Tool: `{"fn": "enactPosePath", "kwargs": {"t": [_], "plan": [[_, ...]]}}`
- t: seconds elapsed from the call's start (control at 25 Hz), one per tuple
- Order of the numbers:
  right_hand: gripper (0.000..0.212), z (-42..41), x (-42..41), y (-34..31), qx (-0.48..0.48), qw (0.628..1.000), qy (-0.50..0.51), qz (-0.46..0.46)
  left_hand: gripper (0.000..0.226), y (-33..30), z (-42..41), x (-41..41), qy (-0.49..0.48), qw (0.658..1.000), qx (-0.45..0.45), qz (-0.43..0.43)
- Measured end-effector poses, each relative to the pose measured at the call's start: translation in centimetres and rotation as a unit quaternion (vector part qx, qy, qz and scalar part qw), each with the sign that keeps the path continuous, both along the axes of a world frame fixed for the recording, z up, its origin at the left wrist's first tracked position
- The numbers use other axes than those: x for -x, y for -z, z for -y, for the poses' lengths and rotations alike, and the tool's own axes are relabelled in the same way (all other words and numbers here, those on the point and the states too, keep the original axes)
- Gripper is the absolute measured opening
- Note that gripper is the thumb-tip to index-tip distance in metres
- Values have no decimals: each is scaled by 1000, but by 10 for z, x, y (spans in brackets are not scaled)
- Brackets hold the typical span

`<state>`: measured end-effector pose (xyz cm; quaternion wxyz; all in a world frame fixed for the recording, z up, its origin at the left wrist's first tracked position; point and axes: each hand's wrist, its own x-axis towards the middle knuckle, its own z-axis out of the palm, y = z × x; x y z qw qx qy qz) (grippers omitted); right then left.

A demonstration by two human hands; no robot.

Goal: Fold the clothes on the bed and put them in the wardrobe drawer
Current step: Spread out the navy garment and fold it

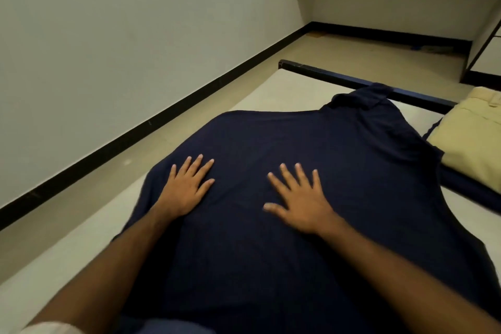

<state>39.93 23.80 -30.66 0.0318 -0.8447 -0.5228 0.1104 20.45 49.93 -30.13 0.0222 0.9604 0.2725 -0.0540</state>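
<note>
**Both palms flat on the navy shirt**

I see one pale, smooth mattress bed (67, 260) with a dark metal frame bar (325, 73) at its far end. Spread flat over most of it is one large navy blue soft knit shirt (311, 160), matte, few wrinkles, collar end pointing away from me and draped over the bar. To its right, touching the shirt's edge, lies one beige folded cotton garment (471, 133), rectangular, thick, with stitched seams. Two bare hands rest on the shirt, near each other. My left hand (187, 184) lies palm down near the shirt's left edge, fingers straight and spread, gripping nothing. My right hand (298, 198) lies palm down mid-shirt, fingers likewise splayed and released, slightly blurred.
</note>
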Motion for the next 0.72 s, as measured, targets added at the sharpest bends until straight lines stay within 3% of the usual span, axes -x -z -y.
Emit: {"fn": "enactPosePath", "kwargs": {"t": [0.12, 0.16, 0.24, 0.36, 0.48, 0.6, 0.72], "plan": [[87, 15, 113, 8, -53, 983, -176, 7, 62, -26, -11, 44, -101, 985, -67, -122], [85, 23, 140, 10, -54, 974, -218, 7, 61, -37, -2, 49, -99, 977, -90, -164], [77, 47, 177, 5, -44, 967, -251, -4, 48, -49, 34, 64, -43, 983, -97, -150], [73, 102, 196, -13, -38, 970, -235, -55, 26, -60, 112, 88, 103, 991, 77, -23], [75, 162, 204, -29, 4, 976, -207, -70, 25, -75, 179, 87, 215, 950, 215, -68], [61, 213, 225, -38, -9, 984, -170, -42, 32, -71, 224, 92, 257, 931, 218, -142], [50, 247, 246, -40, -30, 989, -142, 20, 38, -50, 229, 117, 219, 943, 207, -142]]}}
